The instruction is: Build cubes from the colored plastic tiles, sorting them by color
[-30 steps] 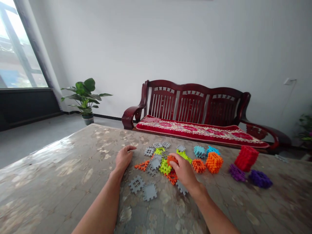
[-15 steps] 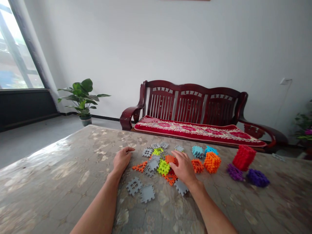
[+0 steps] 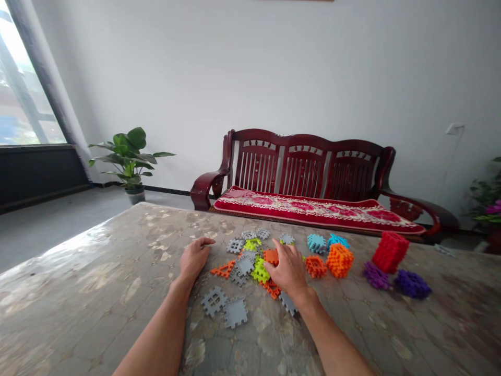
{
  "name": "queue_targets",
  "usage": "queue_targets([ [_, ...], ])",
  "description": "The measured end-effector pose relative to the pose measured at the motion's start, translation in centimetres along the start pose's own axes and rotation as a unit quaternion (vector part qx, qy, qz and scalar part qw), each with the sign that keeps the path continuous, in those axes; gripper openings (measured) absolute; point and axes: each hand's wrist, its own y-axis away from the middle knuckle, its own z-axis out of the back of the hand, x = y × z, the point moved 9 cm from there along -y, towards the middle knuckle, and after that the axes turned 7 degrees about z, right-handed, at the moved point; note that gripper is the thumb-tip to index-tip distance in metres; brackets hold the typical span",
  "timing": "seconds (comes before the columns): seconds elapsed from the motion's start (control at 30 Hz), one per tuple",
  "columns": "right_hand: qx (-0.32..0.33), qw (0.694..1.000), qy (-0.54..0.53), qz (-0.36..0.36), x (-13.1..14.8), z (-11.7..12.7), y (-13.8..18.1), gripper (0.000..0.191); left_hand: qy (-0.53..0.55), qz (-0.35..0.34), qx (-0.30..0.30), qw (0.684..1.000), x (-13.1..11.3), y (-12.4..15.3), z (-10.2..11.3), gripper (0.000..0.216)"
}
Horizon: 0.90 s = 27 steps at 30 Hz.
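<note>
A heap of flat interlocking plastic tiles [image 3: 250, 258] in grey, orange and lime lies on the marbled table [image 3: 97, 292]. My right hand [image 3: 288, 270] rests on the heap, fingers curled down over an orange tile [image 3: 271, 256]. My left hand [image 3: 194, 258] lies palm down on the table just left of the heap, fingers loosely spread, beside an orange tile [image 3: 223, 269]. Two grey tiles [image 3: 225, 307] lie nearer to me.
To the right stand built cubes: orange [image 3: 340, 260], a small orange one [image 3: 315, 266], light blue [image 3: 318, 243], red [image 3: 390, 251], and two purple pieces [image 3: 399, 281]. Behind the table are a dark wooden bench with a red cushion [image 3: 313, 206] and a potted plant [image 3: 131, 156].
My right hand has slid slightly left and forward over the heap onto the orange tile. My left hand has stayed put. The view has shifted a little.
</note>
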Motion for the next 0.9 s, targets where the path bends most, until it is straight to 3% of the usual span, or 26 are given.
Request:
queue_targets([
  [0.2, -0.099, 0.994, -0.045, -0.011, -3.9, 2.6, 1.8, 0.063, -0.004, 0.005, 0.001, 1.0, 0.0, 0.0, -0.1, 0.037],
  [0.43, -0.127, 0.988, 0.007, -0.082, -9.5, 4.7, 5.3, 0.065, -0.017, -0.008, -0.004, 1.0, 0.2, -0.3, -0.3, 0.037],
  [0.9, -0.083, 0.99, 0.063, -0.094, -10.9, 4.2, 5.8, 0.058, -0.037, -0.013, -0.014, 0.999, 0.0, -0.3, -0.2, 0.036],
])
